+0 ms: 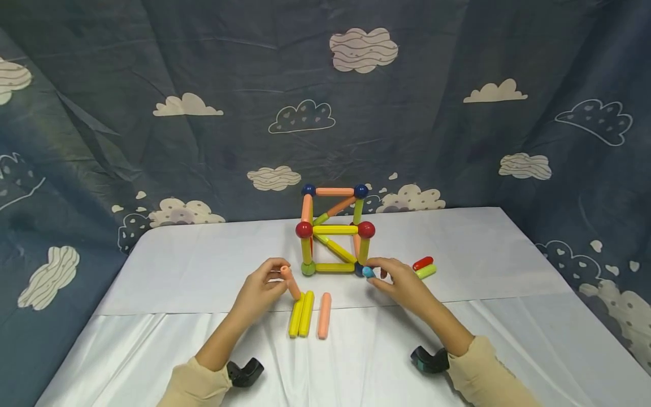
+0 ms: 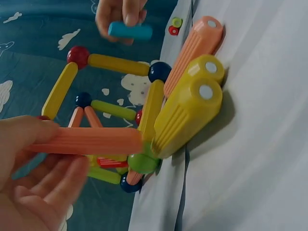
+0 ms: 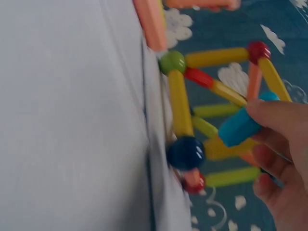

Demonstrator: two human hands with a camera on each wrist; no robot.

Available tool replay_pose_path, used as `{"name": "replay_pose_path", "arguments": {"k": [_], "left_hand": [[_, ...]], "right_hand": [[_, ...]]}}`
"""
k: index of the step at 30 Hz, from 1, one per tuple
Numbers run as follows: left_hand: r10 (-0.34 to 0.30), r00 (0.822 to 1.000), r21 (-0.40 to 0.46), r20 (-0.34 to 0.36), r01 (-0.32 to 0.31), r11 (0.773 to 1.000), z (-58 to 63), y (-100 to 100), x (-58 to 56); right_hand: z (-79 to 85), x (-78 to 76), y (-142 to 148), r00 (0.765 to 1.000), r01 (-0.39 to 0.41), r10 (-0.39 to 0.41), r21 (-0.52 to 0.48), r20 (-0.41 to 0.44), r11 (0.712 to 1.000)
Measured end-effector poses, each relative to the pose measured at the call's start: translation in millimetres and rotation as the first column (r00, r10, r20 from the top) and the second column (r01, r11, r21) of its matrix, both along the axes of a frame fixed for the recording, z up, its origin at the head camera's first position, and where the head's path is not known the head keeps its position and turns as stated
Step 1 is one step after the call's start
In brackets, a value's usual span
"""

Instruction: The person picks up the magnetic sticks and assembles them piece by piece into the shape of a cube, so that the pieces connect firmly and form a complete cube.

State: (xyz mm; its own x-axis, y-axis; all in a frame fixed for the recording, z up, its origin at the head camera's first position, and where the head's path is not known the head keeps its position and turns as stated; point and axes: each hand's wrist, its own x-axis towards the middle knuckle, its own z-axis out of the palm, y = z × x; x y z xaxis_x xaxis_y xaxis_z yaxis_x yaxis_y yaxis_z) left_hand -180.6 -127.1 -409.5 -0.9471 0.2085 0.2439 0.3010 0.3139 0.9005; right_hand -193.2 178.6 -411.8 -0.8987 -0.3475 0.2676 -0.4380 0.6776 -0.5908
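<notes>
My left hand [image 1: 258,293] pinches an orange magnetic rod [image 1: 291,284] between thumb and fingers, above two yellow rods [image 1: 307,314] on the cloth. My right hand [image 1: 407,284] grips a short blue rod [image 3: 240,126] close by the near right corner of a cube frame. That frame [image 1: 335,230] is built of yellow, orange and green rods joined by balls, with diagonal rods across some faces. Red balls [image 1: 366,229] mark its upper front corners; a green ball [image 1: 308,268] and a dark blue ball sit at the lower front ones, the latter partly hidden by the right hand.
Another orange rod [image 1: 324,316] lies right of the yellow pair. A red rod [image 1: 423,263] and a lime rod [image 1: 426,272] lie beyond the right hand. Behind the white-covered table [image 1: 178,265] hangs a dark cloud-patterned curtain [image 1: 229,68]. Black devices [image 1: 245,373] sit at both wrists.
</notes>
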Motion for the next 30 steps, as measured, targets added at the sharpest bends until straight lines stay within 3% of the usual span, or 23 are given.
{"name": "replay_pose_path", "arguments": {"k": [3, 6, 14, 18, 21, 25, 30], "left_hand": [[0.001, 0.997, 0.073, -0.082, 0.005, 0.997, 0.0, 2, 0.1], [0.005, 0.993, 0.106, -0.119, 0.008, 0.994, 0.6, 6, 0.3], [-0.018, 0.993, 0.121, -0.120, 0.033, 0.992, 1.1, 13, -0.4], [-0.031, 0.991, 0.129, -0.134, 0.048, 0.991, 13.7, 23, 4.3], [-0.054, 0.985, 0.139, -0.162, 0.076, 0.987, 24.6, 35, 6.1], [-0.087, 0.975, 0.187, -0.206, 0.126, 0.974, 26.7, 48, 1.2], [-0.115, 0.966, 0.214, -0.231, 0.166, 0.963, 21.8, 62, -6.7]], "right_hand": [[-4.8, -7.0, -15, 0.998, -0.009, 0.009, 0.005, -0.058, 1.000], [-9.3, -14.1, -28, 0.995, 0.007, -0.003, 0.034, -0.101, 0.999], [-15.0, -21.3, -44, 0.985, 0.096, -0.074, 0.142, -0.155, 0.985], [-15.7, -21.2, -46, 0.983, 0.105, -0.080, 0.145, -0.165, 0.984], [-17.1, -21.3, -46, 0.986, 0.089, -0.077, 0.081, -0.148, 0.993], [-20.4, -22.2, -45, 0.996, 0.008, -0.015, -0.089, -0.083, 0.996], [-23.9, -22.9, -44, 0.996, -0.081, 0.090, -0.296, 0.018, 0.952]]}}
